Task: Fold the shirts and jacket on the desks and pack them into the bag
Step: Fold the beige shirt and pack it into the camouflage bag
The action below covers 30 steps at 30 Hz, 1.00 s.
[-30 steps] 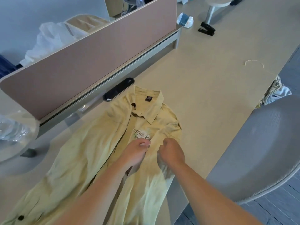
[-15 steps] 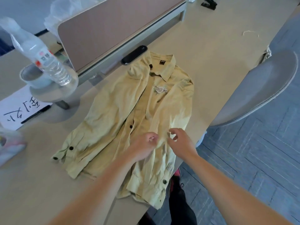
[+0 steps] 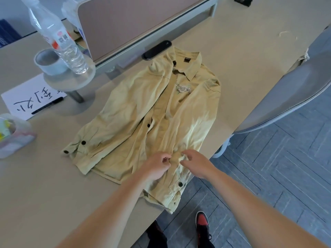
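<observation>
Yellow-green shirt (image 3: 148,126) is lying face up on the counter (image 3: 241,56), collar pointing at the divider panel (image 3: 136,20), hem hanging slightly over the near counter edge. Front is partly open, 1 black button showing on the placket, printed script sitting on the chest. Left sleeve is lying folded along the body, cuff with 2 black buttons resting on the counter. Another cuff with 1 button is lying at the hem near the edge.

Left hand (image 3: 157,167) is resting on the lower front, fingers curled and pinching the cloth by the placket. Right hand (image 3: 197,162) is sitting just beside it, fingers bent down and gripping a bunch of the same cloth. Both forearms are reaching in from the bottom of the view.

Black oval grommet (image 3: 156,50) is sitting just beyond the collar. Water bottle (image 3: 59,38) and tape roll (image 3: 49,62) are standing on a round stand (image 3: 71,77) to the left. Paper sheet (image 3: 26,97) with handwriting is lying beside the stand, a pen (image 3: 47,105) resting on it. Plastic tub (image 3: 12,133) is sitting at the far left edge. Grey chair (image 3: 286,97) is standing at the right. 1 red-and-black shoe (image 3: 202,222) is showing on the floor (image 3: 286,167).
</observation>
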Motion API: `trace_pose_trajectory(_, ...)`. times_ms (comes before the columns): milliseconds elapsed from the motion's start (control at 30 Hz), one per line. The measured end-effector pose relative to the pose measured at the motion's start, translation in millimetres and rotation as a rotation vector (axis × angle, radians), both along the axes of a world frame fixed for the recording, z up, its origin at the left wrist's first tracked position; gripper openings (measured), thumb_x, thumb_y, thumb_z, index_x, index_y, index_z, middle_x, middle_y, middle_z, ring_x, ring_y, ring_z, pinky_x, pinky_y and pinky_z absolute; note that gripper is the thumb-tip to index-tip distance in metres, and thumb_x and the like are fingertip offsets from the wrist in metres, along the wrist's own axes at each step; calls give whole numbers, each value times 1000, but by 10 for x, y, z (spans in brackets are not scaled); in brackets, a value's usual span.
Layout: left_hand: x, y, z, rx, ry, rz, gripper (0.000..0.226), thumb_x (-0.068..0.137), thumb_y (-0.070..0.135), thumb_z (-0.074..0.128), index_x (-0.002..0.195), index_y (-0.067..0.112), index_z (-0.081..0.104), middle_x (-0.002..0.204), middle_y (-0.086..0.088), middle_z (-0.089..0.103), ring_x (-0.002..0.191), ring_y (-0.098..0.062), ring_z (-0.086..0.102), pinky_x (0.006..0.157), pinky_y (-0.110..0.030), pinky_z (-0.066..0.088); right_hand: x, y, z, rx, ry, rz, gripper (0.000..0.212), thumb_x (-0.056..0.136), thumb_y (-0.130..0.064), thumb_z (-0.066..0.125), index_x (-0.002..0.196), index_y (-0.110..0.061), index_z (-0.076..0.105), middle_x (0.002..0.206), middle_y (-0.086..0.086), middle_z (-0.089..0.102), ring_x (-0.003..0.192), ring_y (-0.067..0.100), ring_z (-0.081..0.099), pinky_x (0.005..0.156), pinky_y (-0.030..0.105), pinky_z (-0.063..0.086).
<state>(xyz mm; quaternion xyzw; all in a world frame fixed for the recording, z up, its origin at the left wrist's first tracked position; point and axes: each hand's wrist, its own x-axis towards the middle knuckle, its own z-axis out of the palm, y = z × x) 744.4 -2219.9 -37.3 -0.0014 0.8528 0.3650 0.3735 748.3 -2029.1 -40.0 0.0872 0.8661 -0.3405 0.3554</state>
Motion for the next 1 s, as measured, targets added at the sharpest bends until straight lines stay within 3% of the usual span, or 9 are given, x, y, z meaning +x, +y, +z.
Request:
trace_pose_trajectory(100,167,32,102,-69,105,133,27,102,21,47,122,27,64,104,6,70,62,-7,65,59,-29,59,40,90,41,5,22,-54,52,96,-32,51,147,-21,47,147,0,47,115,19,59,81,30,46)
trace_pose_trajectory(167,301,85,129,-126,150,222,25,101,20,44,111,27,67,99,4,73,58,-8,65,52,-28,57,60,177,25,18,3,-84,41,95,-23,47,134,-16,57,133,5,57,93,21,61,67,27,45)
trace_pose_trajectory(267,558,182,178,-168,93,296,27,102,23,42,117,23,64,94,5,71,38,-1,45,38,-19,33,124,277,15,-59,-58,-138,38,93,-22,49,127,-11,62,125,8,62,104,27,62,87,40,55)
trace_pose_trajectory(467,1065,388,172,-122,9,415,23,100,21,44,114,20,63,92,3,69,46,-7,47,45,-27,37,206,292,8,-389,-209,-260,31,97,-21,56,125,-11,64,133,14,61,102,20,61,100,47,53)
trace_pose_trajectory(567,1273,504,146,-92,-22,510,29,95,22,50,122,21,62,110,7,62,78,-14,68,59,-30,49,307,220,50,-470,-321,-362,21,98,-30,58,113,-17,66,118,10,66,95,21,66,89,37,55)
trace_pose_trajectory(700,1385,596,119,-97,35,551,42,88,29,64,129,24,60,133,6,57,115,-15,58,88,-28,49,376,152,108,-546,-325,-343,21,101,-22,55,116,-16,68,109,3,63,88,18,64,86,36,56)
trace_pose_trajectory(833,1361,615,174,-6,97,710,15,79,29,64,90,37,69,94,18,67,73,-4,61,65,-27,51,383,112,152,-526,-182,-189,22,101,-14,53,88,-25,69,102,1,64,89,21,65,93,45,54)
trace_pose_trajectory(900,1366,616,245,7,129,730,12,80,25,62,80,35,69,71,13,65,49,-7,48,50,-30,41,340,94,148,-487,-118,-121,21,100,-17,54,113,-17,70,118,-2,61,87,15,67,97,42,55)
trace_pose_trajectory(1000,1389,643,390,-14,181,610,16,91,25,61,87,32,74,96,12,66,52,-6,49,51,-35,43,252,55,218,-448,-72,-29,35,100,-21,54,133,-16,62,134,-6,57,86,7,68,101,40,52)
